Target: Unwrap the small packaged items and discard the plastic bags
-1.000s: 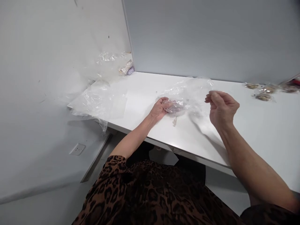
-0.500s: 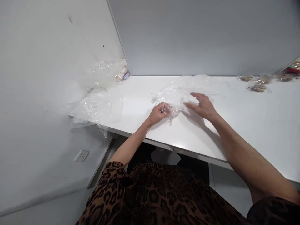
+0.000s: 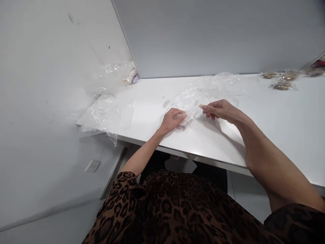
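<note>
I saw the left hand [image 3: 173, 119] clamped on a small purplish packet [image 3: 182, 126] on the tabletop [image 3: 279, 125], its direction unclear, while the right hand [image 3: 221, 110] pinched the crumpled clear plastic wrap [image 3: 189, 99].

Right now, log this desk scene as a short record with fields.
left hand: closed on a small wrapped bundle, pressing it to the table
right hand: fingers pinching the clear plastic wrap
surface: white table
left end: loose clear plastic sheets
back corner: small packed item
far right: several small bagged items
</note>
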A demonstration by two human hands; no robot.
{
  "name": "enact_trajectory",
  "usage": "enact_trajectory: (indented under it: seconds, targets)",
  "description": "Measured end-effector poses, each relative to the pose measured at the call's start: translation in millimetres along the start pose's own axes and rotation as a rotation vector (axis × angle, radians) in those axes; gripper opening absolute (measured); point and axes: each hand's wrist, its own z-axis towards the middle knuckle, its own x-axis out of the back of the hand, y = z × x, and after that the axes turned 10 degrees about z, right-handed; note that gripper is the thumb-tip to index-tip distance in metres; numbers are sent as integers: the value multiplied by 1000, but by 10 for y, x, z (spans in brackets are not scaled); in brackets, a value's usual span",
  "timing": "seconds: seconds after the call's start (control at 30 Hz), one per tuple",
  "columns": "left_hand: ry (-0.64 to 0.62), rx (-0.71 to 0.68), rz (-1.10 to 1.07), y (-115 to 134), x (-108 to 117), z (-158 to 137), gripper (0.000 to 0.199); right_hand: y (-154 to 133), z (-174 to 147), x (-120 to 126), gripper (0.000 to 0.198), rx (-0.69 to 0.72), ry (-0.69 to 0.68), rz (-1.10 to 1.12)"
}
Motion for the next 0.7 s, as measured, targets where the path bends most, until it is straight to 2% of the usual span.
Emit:
enact_trajectory:
  seconds: [0.07,0.13,0.27,0.4,0.57,0.7]
  targets:
    - [81,15,-51,39,-28,17,18,-51,-44,-117,53,-7,-246,59]
    - [159,78,-131,104,-44,59,22,-79,-68,-205,57,18,-336,88]
    - [299,270,-412,296,5,222,32,-84,-60,-221,60,60,-209,294]
    - [371,407,-672,543,133,416,36,-73,-22,-176,61,-20,-92,482]
    - [360,434,-862,790,212,575,31,-92,-5,-226,58,-63,-98,620]
    - [351,384,-902,890,204,685,39,-93,-35,-245,55,-39,-155,611]
